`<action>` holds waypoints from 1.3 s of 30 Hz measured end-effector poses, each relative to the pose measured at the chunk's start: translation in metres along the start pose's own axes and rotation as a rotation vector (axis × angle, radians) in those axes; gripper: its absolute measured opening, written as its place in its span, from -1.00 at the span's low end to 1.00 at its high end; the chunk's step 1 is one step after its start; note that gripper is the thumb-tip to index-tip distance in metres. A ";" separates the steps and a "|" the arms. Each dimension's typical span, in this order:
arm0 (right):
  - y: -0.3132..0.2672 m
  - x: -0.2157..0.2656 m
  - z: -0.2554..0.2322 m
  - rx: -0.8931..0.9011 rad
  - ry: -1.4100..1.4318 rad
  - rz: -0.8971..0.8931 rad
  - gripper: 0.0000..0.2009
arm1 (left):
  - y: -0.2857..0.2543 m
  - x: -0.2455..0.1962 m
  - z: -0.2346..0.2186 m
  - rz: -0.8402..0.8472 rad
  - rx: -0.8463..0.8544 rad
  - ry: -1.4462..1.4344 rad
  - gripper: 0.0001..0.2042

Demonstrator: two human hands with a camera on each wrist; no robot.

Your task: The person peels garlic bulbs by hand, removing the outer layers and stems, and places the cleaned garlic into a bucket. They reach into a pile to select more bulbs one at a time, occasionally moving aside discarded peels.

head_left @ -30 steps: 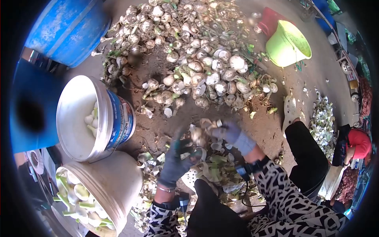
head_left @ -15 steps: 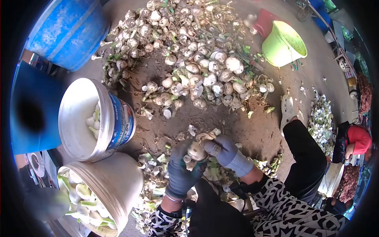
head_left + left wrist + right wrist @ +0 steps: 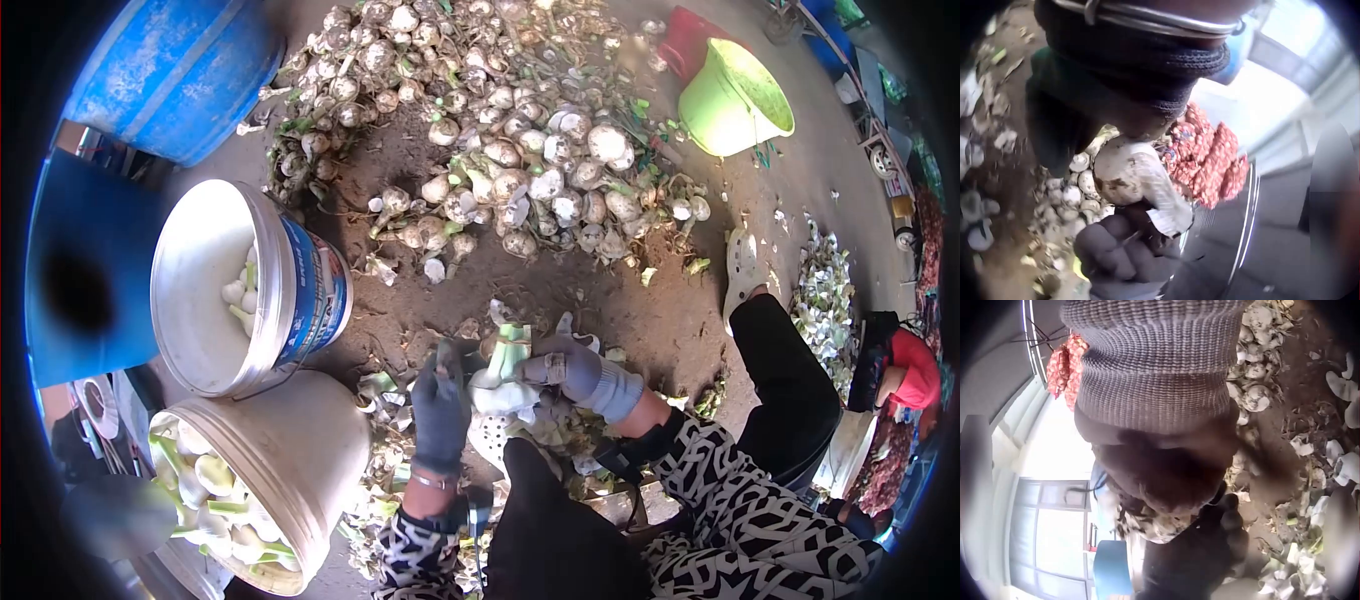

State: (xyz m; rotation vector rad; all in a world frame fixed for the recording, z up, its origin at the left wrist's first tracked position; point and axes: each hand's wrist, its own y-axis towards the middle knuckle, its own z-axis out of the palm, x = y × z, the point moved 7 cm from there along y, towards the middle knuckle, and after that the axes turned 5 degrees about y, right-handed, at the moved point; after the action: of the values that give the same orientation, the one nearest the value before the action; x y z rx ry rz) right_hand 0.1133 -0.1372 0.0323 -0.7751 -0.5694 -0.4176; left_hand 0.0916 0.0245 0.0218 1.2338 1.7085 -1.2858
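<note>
Both hands wear dark grey work gloves. My left hand (image 3: 440,415) grips a garlic bulb (image 3: 1115,172) with soil-stained skin, low in front of me. Loose white skin with a green stalk (image 3: 512,348) shows between the hands in the head view. At the bulb's other side, my right hand (image 3: 578,375) pinches its skin. A strip of pale skin (image 3: 1159,181) hangs away from the bulb in the left wrist view. The right wrist view has the bulb mostly hidden behind the gloves.
A large heap of unpeeled bulbs (image 3: 545,170) lies ahead. On the left stand a white bucket (image 3: 200,290) with a few peeled bulbs and a tilted tub (image 3: 320,450) holding several more. Peelings (image 3: 390,480) cover the ground below. A lime-green bucket (image 3: 735,100) stands at the back right.
The bulb came up between both hands and has turned, so that white skin and a green stalk now face upward. My right hand has drawn slightly apart from the left.
</note>
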 end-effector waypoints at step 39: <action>-0.002 0.029 -0.097 -0.822 -1.183 -0.308 -0.40 | 0.019 -0.097 -0.120 0.250 0.221 -1.216 -0.39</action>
State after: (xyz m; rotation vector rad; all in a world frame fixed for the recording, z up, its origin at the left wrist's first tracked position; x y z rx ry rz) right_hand 0.1664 -0.2153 -0.0049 -1.7487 -1.6902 -0.4494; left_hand 0.1457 0.1126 0.1381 0.4826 0.5325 -1.5795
